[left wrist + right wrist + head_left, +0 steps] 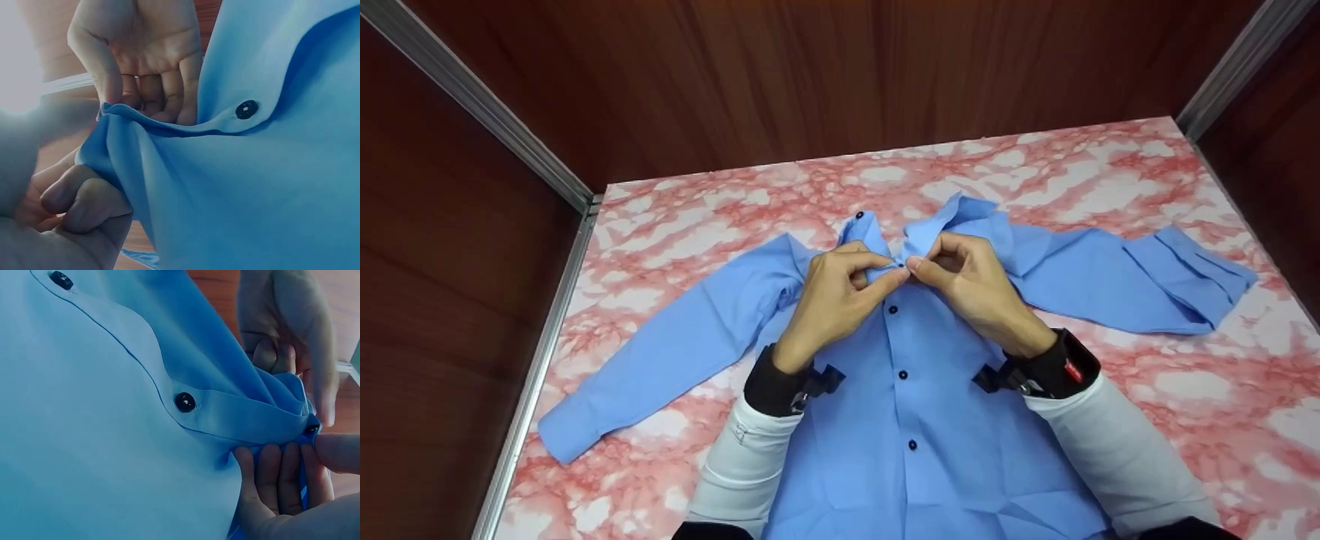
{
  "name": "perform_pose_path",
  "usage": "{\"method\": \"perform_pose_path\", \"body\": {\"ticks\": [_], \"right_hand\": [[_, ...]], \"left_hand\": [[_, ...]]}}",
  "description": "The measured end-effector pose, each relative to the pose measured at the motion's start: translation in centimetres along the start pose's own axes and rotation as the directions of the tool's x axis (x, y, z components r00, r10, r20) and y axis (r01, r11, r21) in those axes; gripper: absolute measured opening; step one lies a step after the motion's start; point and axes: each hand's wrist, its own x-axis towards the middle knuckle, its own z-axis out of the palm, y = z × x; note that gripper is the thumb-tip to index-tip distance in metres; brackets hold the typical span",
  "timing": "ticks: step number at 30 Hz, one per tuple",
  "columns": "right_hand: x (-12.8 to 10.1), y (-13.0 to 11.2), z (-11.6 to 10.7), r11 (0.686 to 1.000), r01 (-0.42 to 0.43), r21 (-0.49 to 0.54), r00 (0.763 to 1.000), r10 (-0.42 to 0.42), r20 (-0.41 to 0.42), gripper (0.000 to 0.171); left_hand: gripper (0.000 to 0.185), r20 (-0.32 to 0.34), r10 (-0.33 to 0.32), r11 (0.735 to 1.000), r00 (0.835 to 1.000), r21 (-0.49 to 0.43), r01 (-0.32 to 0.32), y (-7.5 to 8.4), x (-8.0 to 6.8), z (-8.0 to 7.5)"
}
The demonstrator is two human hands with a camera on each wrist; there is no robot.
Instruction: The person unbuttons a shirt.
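Note:
A blue long-sleeved shirt (960, 420) lies spread front up, its dark buttons (903, 374) running down the placket. Near the collar, my left hand (840, 296) pinches the edge of the placket between thumb and fingers. Opposite it, my right hand (979, 289) pinches the fabric by a dark button (901, 265), the two thumbs almost meeting. In the right wrist view that button (311, 430) shows at the fabric edge beside the right thumb. Whether it is through a buttonhole, I cannot tell. The collar (926, 232) stands up, its left point bearing a button (860, 215).
The left sleeve (675, 360) stretches out toward the lower left; the other sleeve (1117, 277) reaches right, its end folded. Beneath is a red-and-white marbled tabletop (1207, 390). Dark wooden panels (840, 82) with metal edge strips enclose the back and sides.

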Motion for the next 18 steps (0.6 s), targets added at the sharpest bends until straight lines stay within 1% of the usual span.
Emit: {"method": "perform_pose_path", "body": {"ticks": [2, 4, 6, 9, 11, 13, 16, 18], "right_hand": [[0.0, 0.0, 0.1, 0.998, -0.003, 0.061, 1.000, 0.002, 0.016, 0.012], [0.0, 0.0, 0.2, 0.987, -0.030, 0.155, 0.999, 0.025, 0.035, 0.012], [0.1, 0.0, 0.3, 0.966, -0.070, 0.249, 0.997, 0.058, 0.055, 0.010], [0.1, 0.1, 0.5, 0.938, -0.134, 0.321, 0.990, 0.112, 0.084, 0.008], [0.1, 0.0, 0.6, 0.932, -0.153, 0.329, 0.987, 0.130, 0.090, 0.011], [-0.1, -0.1, 0.7, 0.934, -0.158, 0.321, 0.987, 0.140, 0.081, 0.010], [-0.2, -0.3, 0.9, 0.941, -0.145, 0.305, 0.989, 0.140, 0.040, 0.005], [-0.3, -0.3, 1.1, 0.949, -0.133, 0.287, 0.991, 0.135, 0.012, 0.007]], "left_hand": [[0.018, -0.015, 0.024, 1.000, 1.000, 0.015, -0.024, 0.0, 0.0, 0.0], [0.016, -0.026, 0.056, 0.998, 0.998, 0.029, -0.055, 0.0, -0.1, -0.1], [0.014, -0.033, 0.087, 0.996, 0.996, 0.041, -0.085, 0.0, -0.2, -0.1], [0.011, -0.035, 0.134, 0.990, 0.990, 0.050, -0.132, 0.1, -0.3, -0.1], [0.010, -0.036, 0.163, 0.985, 0.986, 0.054, -0.161, 0.0, -0.3, 0.0], [0.010, -0.042, 0.200, 0.978, 0.979, 0.064, -0.198, -0.1, -0.2, 0.2], [0.009, -0.055, 0.264, 0.962, 0.963, 0.084, -0.259, -0.4, -0.2, 0.5], [0.008, -0.060, 0.303, 0.950, 0.951, 0.102, -0.296, -0.6, -0.1, 0.7]]}}
